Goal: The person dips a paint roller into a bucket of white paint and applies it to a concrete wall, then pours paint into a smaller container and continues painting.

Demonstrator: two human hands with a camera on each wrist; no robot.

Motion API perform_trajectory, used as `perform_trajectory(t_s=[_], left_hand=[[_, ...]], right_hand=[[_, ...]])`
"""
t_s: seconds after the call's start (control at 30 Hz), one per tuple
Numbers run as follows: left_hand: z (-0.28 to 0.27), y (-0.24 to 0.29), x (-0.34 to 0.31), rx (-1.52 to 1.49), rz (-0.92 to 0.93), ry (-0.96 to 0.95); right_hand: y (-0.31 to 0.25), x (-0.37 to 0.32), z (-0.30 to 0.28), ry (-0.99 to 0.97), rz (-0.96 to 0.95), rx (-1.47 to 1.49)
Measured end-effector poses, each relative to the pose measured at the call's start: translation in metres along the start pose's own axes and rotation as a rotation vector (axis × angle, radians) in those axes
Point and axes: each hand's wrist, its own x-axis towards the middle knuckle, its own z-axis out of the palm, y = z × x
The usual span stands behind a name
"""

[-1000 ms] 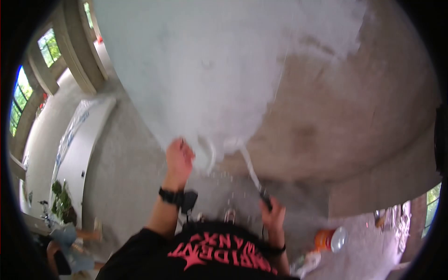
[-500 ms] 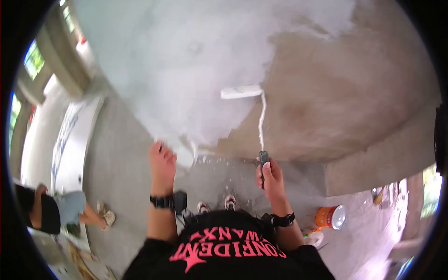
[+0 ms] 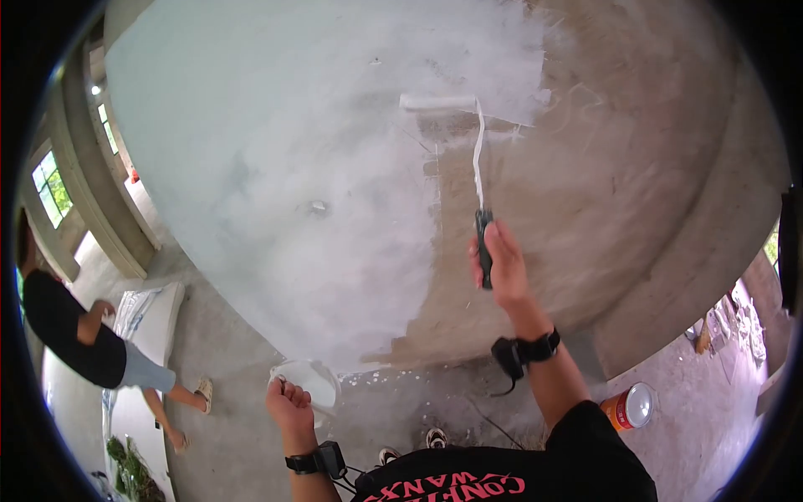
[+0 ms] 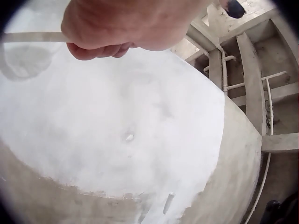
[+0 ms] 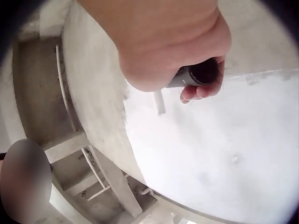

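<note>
My right hand grips the dark handle of a paint roller, fingers wrapped round it. The roller's white sleeve lies against the wall, high up at the border between white paint and bare brown plaster. Its bent frame is coated in white. In the right wrist view the end of the black handle pokes out of the fist. My left hand, low on the left, holds a white bucket by its upper edge or handle. A pale strip runs into that fist in the left wrist view.
An orange-red can stands on the floor at the right. To the left a person in a black top walks by a long white panel, with a green plant near it. White drips spot the floor below the wall.
The roller has travelled up the wall from its bottom edge, my right arm stretching after it. My left hand keeps hold of the bucket. The person at left has come further into view.
</note>
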Motion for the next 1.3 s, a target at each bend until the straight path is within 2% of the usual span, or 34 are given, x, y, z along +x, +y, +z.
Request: perform_trajectory(t_s=[0.13,0.4,0.73,0.8,0.93,1.13,1.3], left_hand=[[0.008,0.004,-0.004,-0.007,0.030,0.103],[-0.006,0.005,-0.003,-0.024,0.035,0.086],[-0.001,0.001,-0.002,0.016,0.061,0.113],[-0.001,0.002,-0.001,0.023,0.057,0.100],[0.007,0.001,-0.002,0.003,0.045,0.091],[0.015,0.000,0.002,0.035,0.030,0.064],[0.028,-0.005,0.005,0.063,0.009,0.118]], right_hand=[[0.000,0.041,-0.003,0.080,-0.017,-0.039],[0.037,0.066,-0.007,0.118,-0.010,-0.185],[0.084,0.065,-0.020,0.120,0.001,-0.210],[0.098,0.066,-0.026,0.143,-0.056,-0.285],[0.111,0.058,-0.030,0.205,0.031,-0.346],[0.148,0.054,-0.041,0.228,0.027,-0.417],[0.182,0.049,-0.050,0.232,0.068,-0.465]])
